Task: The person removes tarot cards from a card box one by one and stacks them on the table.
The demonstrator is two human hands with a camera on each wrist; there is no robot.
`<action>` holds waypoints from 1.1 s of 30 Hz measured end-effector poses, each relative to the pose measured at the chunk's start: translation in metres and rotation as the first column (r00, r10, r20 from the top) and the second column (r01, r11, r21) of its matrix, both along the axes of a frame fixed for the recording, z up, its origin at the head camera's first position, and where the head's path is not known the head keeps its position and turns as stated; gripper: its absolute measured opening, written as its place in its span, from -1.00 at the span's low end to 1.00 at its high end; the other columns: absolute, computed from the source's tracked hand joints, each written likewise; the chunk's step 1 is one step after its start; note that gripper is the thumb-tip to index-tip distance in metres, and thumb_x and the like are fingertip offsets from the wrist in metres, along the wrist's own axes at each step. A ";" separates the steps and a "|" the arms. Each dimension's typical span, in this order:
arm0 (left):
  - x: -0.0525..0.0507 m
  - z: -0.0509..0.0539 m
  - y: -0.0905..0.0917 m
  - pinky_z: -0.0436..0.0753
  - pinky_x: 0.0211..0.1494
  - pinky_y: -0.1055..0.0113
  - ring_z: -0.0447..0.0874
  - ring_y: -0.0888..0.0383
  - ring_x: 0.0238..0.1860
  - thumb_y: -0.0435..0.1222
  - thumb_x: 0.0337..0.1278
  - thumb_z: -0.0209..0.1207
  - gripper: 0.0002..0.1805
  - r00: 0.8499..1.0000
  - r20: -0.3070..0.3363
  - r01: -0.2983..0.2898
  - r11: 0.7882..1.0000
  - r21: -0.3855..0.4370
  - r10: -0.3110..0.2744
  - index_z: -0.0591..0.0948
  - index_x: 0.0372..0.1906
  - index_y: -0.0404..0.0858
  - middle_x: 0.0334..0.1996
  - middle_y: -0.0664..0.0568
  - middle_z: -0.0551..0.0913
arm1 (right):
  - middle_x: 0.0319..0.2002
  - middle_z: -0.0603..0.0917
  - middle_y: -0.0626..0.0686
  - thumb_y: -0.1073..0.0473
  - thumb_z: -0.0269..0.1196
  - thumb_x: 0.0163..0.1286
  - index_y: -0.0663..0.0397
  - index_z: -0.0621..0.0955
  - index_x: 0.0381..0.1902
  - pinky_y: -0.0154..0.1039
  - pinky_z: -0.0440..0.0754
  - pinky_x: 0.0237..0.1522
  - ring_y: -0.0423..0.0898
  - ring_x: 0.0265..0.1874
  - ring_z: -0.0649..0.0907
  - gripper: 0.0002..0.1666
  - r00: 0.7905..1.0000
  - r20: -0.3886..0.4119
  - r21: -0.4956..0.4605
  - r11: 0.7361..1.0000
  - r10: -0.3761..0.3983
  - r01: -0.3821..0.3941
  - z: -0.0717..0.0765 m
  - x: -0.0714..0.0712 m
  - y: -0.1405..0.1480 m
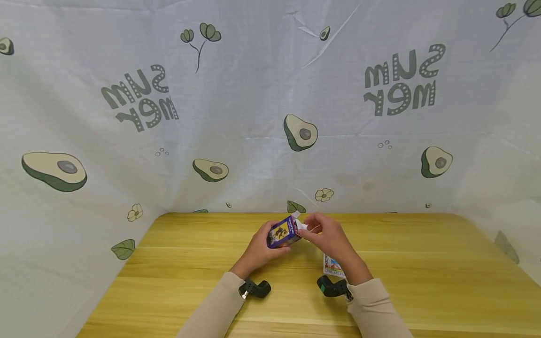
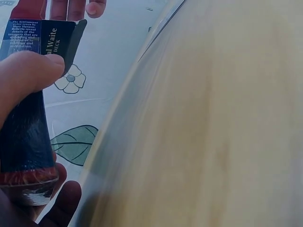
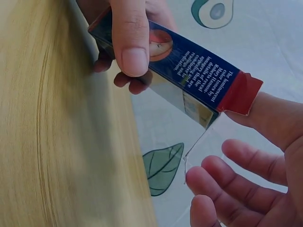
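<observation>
A left hand (image 2: pixel 28 78) grips a dark-blue, red-trimmed cardboard box (image 2: pixel 21 127), its dark flap (image 2: pixel 75 45) jutting out, with a right hand (image 2: pixel 75 8) near its top; a pale wood-grain worktop (image 2: pixel 203 118) borders white leaf-printed cloth (image 2: pixel 113 42).

A pale grey-white fabric sheet (image 1: pixel 253 84), lightly creased, fills the upper frame and both sides. Its print shows cream-and-green halved avocados (image 1: pixel 297 136), plus mirrored grey-green "summer" lettering (image 1: pixel 396 66) at upper left and upper right. A yellow-brown, wood-grained tabletop (image 1: pixel 435 281) spans the lower frame.
</observation>
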State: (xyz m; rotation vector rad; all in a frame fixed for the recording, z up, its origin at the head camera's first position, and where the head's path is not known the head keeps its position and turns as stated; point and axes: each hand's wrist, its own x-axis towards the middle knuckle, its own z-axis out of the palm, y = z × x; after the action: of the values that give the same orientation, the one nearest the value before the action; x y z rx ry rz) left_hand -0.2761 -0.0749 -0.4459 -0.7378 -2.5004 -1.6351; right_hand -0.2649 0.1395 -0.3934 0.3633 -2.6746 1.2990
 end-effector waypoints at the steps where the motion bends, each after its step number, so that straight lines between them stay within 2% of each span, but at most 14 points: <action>1: -0.003 -0.004 0.000 0.50 0.03 0.29 0.46 0.14 -0.03 -0.22 -0.01 0.41 -0.26 1.000 -0.005 0.000 1.000 -0.002 0.000 0.34 0.30 -0.18 0.04 -0.01 0.49 | -0.28 0.64 0.01 0.05 0.39 0.22 0.14 0.59 -0.11 -0.19 0.62 -0.29 -0.04 -0.26 0.62 -0.62 1.000 0.008 -0.001 1.000 -0.007 0.007 0.000 0.000 -0.001; 2: -0.005 -0.009 0.000 0.50 0.05 0.29 0.46 0.16 -0.02 -0.20 0.00 0.41 -0.26 1.000 -0.002 -0.001 1.000 -0.001 0.001 0.33 0.31 -0.14 0.05 0.02 0.48 | -0.29 0.63 0.01 0.05 0.39 0.22 0.15 0.58 -0.12 -0.19 0.62 -0.29 -0.05 -0.27 0.63 -0.63 1.000 0.016 -0.006 1.000 -0.012 0.012 0.000 0.000 -0.001; 3: -0.005 -0.008 0.000 0.49 0.07 0.28 0.46 0.15 -0.01 -0.19 0.01 0.40 -0.26 1.000 0.004 -0.001 1.000 -0.002 0.001 0.33 0.31 -0.14 0.06 0.02 0.47 | -0.30 0.63 0.01 0.05 0.39 0.22 0.15 0.58 -0.13 -0.19 0.62 -0.29 -0.05 -0.28 0.63 -0.63 1.000 0.024 -0.009 1.000 -0.017 0.017 0.000 0.000 -0.001; 6: 0.002 0.002 0.001 0.49 0.09 0.27 0.46 0.11 0.00 -0.25 0.01 0.40 -0.26 1.000 0.009 0.007 1.000 -0.005 -0.007 0.33 0.31 -0.22 0.08 -0.03 0.46 | -0.31 0.62 0.01 0.05 0.39 0.22 0.16 0.57 -0.17 -0.16 0.63 -0.26 -0.06 -0.30 0.64 -0.65 0.999 0.042 -0.023 0.999 -0.032 0.033 -0.002 0.000 -0.003; 9: 0.002 0.002 0.003 0.48 0.12 0.22 0.46 0.08 0.03 -0.29 0.01 0.39 -0.26 1.000 0.020 0.001 1.000 -0.012 -0.001 0.33 0.31 -0.25 0.10 -0.05 0.45 | -0.31 0.62 0.01 0.06 0.38 0.23 0.16 0.58 -0.19 -0.14 0.62 -0.22 -0.06 -0.30 0.64 -0.67 0.997 0.057 -0.026 0.998 -0.050 0.051 -0.004 0.001 -0.004; 13: -0.010 -0.020 0.003 0.48 0.13 0.23 0.45 0.13 0.03 -0.18 0.00 0.41 -0.25 1.000 0.011 -0.011 1.000 -0.013 0.012 0.33 0.31 -0.13 0.10 0.03 0.45 | -0.32 0.63 0.02 0.07 0.37 0.24 0.15 0.58 -0.23 -0.18 0.60 -0.28 -0.05 -0.29 0.62 -0.71 0.995 0.076 -0.027 0.997 -0.072 0.074 -0.004 0.001 -0.005; 16: -0.012 -0.023 0.003 0.48 0.12 0.22 0.46 0.13 0.02 -0.13 -0.02 0.42 -0.25 1.000 0.000 -0.014 1.000 -0.022 0.014 0.34 0.30 -0.10 0.09 0.05 0.46 | -0.33 0.63 0.02 0.09 0.37 0.24 0.13 0.59 -0.27 -0.23 0.57 -0.36 -0.06 -0.30 0.61 -0.75 0.993 0.087 -0.034 0.996 -0.084 0.087 -0.005 0.001 -0.005; 20: -0.010 -0.023 0.003 0.48 0.12 0.22 0.46 0.14 0.01 -0.12 -0.04 0.43 -0.24 1.000 -0.005 -0.021 0.999 -0.031 0.021 0.35 0.29 -0.08 0.08 0.07 0.46 | -0.35 0.63 0.02 0.13 0.38 0.23 0.12 0.59 -0.32 -0.26 0.57 -0.41 -0.06 -0.34 0.59 -0.79 0.992 0.092 -0.036 0.995 -0.087 0.091 -0.006 0.001 -0.006; 27: -0.008 -0.020 0.004 0.49 0.08 0.21 0.46 0.09 0.00 -0.22 -0.06 0.44 -0.22 0.999 -0.021 -0.026 1.000 -0.013 0.025 0.34 0.31 -0.13 0.09 0.04 0.46 | -0.32 0.65 0.03 0.10 0.36 0.24 0.12 0.64 -0.30 -0.24 0.58 -0.39 -0.10 -0.40 0.60 -0.79 0.991 0.099 -0.007 0.996 -0.088 0.089 -0.004 -0.001 -0.004; 33: -0.011 -0.020 0.004 0.48 0.09 0.24 0.45 0.14 0.00 -0.15 -0.04 0.43 -0.24 0.999 -0.032 -0.028 0.999 -0.040 0.026 0.35 0.30 -0.11 0.09 0.06 0.46 | -0.26 0.69 0.06 0.04 0.34 0.27 0.13 0.70 -0.23 -0.22 0.59 -0.38 -0.12 -0.41 0.63 -0.73 0.990 0.114 0.023 0.996 -0.087 0.084 -0.001 -0.004 0.001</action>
State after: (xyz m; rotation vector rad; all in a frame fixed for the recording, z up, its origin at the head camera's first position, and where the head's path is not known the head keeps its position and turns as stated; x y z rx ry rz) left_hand -0.2870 -0.0713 -0.4660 -0.7248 -2.5169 -1.5569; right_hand -0.2685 0.1406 -0.3948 0.1787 -2.7637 1.3094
